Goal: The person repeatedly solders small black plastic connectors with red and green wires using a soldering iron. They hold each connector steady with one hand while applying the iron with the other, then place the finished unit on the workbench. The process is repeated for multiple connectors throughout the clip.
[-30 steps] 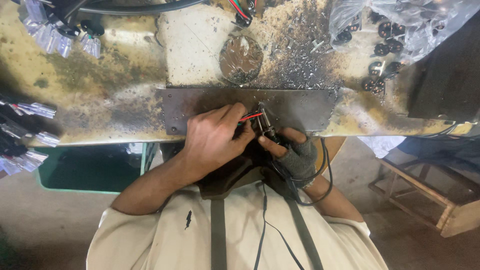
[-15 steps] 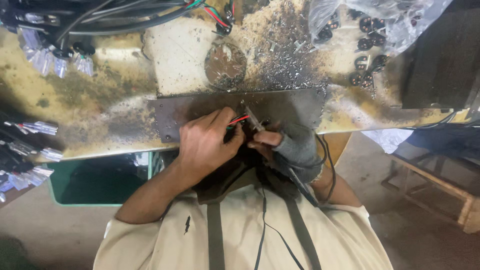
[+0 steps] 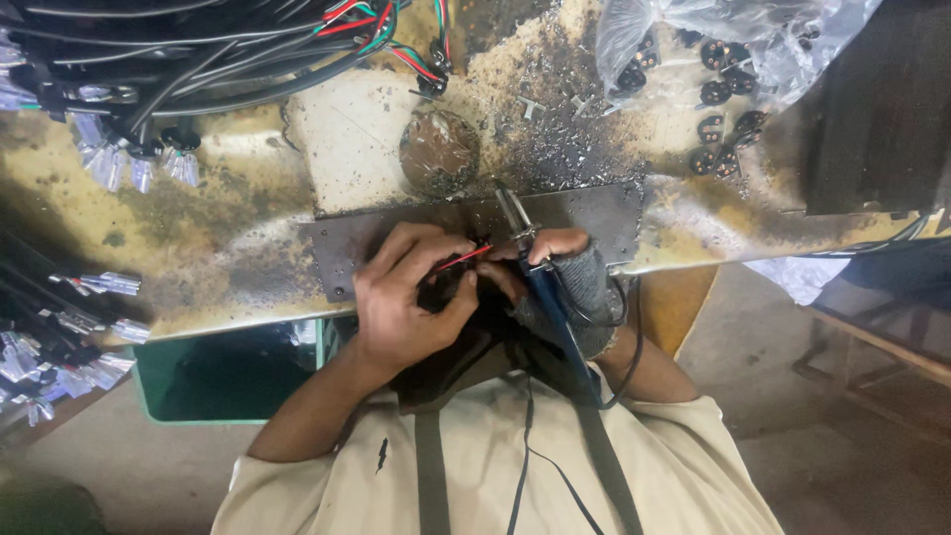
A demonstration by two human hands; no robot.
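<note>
My left hand (image 3: 401,297) is bare and pinches a small black part with a thin red wire (image 3: 461,260) over the near edge of a dark metal plate (image 3: 604,213). My right hand (image 3: 580,277), in a grey fingerless glove, grips a blue-handled soldering iron (image 3: 543,287). The iron's metal tip (image 3: 511,210) lies over the plate, just beyond the red wire. Its black cord (image 3: 525,466) hangs down across my shirt. The black part is mostly hidden by my fingers.
The worn, stained bench (image 3: 218,238) carries a round metal disc (image 3: 439,151), a bundle of black cables (image 3: 198,50) and a plastic bag of black parts (image 3: 723,50). Clear-sleeved wire ends (image 3: 69,337) lie at the left. A green bin (image 3: 218,372) sits below the bench edge.
Both hands keep their hold near the plate's edge. The iron's tip has swung outward over the plate, and my view has shifted slightly, so the bench sits lower in frame.
</note>
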